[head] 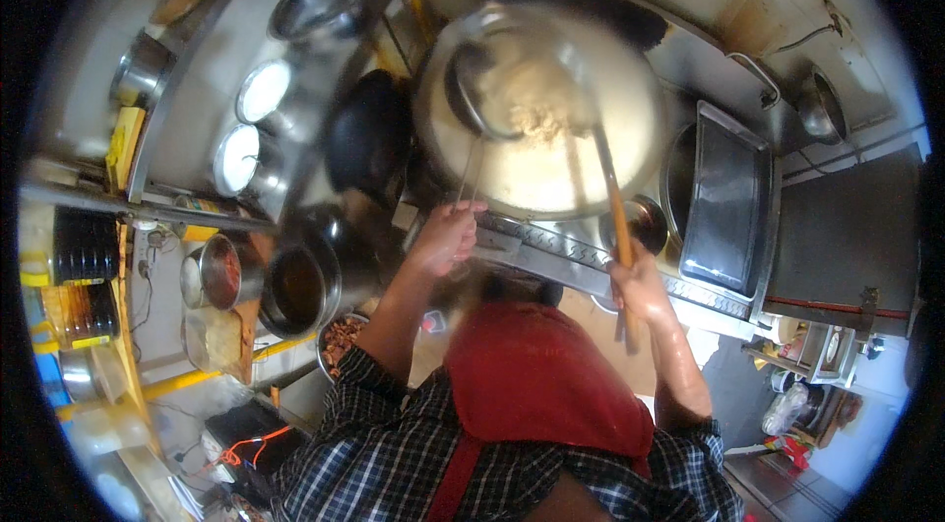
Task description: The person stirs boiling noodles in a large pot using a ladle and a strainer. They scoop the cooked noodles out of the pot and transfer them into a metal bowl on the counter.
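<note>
A large round metal pan (627, 116) of pale creamy liquid stands on the stove in front of me. Lumpy beige food (543, 116) gathers in its middle, partly blurred by steam or motion. My left hand (447, 238) is closed around the thin metal handle of a ladle or strainer (466, 98), whose dark round head is over the liquid. In my right hand (641, 287) is the wooden handle (622, 230) of a long cooking tool. Its metal shaft reaches across the pan, and its blurred head cannot be made out.
Right of the pan, a rectangular metal tray (723, 205) leans by a bent faucet (764, 83). To the left are a black wok (369, 134), a deep pot of dark liquid (297, 289) and a bowl of brown food pieces (341, 345). The stove's front edge (546, 249) runs below my hands.
</note>
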`<state>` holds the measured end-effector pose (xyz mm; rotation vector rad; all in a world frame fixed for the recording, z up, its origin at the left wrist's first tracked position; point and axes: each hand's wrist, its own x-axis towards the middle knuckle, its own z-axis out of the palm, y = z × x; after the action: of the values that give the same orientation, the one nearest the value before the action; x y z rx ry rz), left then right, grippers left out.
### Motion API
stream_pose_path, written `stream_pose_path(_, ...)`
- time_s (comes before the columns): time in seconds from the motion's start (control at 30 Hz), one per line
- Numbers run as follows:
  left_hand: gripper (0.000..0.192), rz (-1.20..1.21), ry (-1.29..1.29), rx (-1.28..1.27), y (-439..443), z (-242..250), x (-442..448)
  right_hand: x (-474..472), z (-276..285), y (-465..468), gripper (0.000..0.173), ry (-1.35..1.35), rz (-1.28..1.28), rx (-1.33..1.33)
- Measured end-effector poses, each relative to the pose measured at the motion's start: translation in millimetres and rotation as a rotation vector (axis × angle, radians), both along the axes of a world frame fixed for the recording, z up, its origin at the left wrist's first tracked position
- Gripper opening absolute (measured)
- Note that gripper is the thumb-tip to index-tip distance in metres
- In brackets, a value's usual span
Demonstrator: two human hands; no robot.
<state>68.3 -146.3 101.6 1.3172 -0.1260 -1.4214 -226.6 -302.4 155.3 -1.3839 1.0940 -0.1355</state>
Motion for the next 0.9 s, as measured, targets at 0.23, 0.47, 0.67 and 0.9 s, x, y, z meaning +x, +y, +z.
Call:
stream_pose_path(0.23, 0.031, 0.045, 0.078, -0.014, 17.6, -4.6, -6.2, -0.1, 0.0, 8.0, 0.016, -0.01, -0.047, -0.107)
stream_pose_path(0.47, 0.031, 0.065, -0.062, 0.035, 19.7, -11.3, -12.0, -26.9, 12.0, 22.5, 0.015, -0.154, -0.034, 0.128)
stream_pose_path(0.67, 0.031, 0.039, -0.019, 0.061, 23.3, -3.6, -10.8, -5.2, -24.1, 18.7, 0.017, -0.069, -0.047, -0.007)
stream_pose_path(0.9, 0.029, 0.006, -0.173, 0.046, 31.4, -1.7, -9.1, -7.7, -18.0, 2.2, 0.013, -0.107, -0.097, 0.128)
